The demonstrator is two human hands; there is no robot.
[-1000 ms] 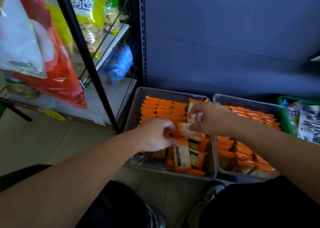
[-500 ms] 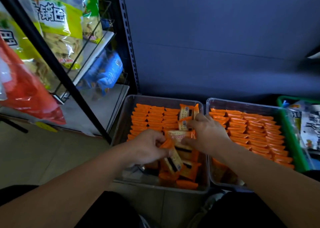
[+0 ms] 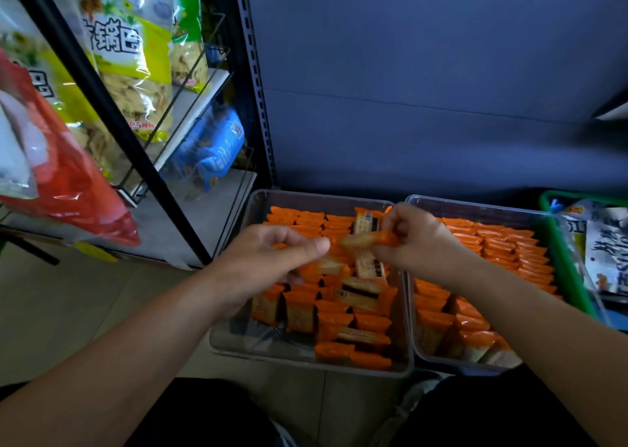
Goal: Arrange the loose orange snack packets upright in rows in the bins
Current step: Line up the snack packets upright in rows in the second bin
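Note:
Two clear plastic bins stand side by side on the floor. The left bin (image 3: 238, 338) has neat upright rows of orange packets (image 3: 306, 220) at the back and loose packets (image 3: 360, 298) lying flat or tilted in its middle and front. The right bin (image 3: 475, 208) is filled with upright orange rows (image 3: 506, 246). My right hand (image 3: 421, 242) hovers over the left bin and pinches one orange packet (image 3: 365, 239) by its right end. My left hand (image 3: 265, 259) is just left of it, thumb near that packet, its curled fingers holding another packet (image 3: 324, 267) underneath.
A wire rack (image 3: 204, 82) with big yellow, red and blue snack bags stands at the left, behind a slanted black pole (image 3: 112, 113). A green basket (image 3: 564, 259) of other packets borders the right bin. A dark blue panel rises behind the bins; my knees are in front.
Both hands have risen out of the loose pile in the left bin. My right hand now holds a single packet up between the two hands. The view has shifted slightly.

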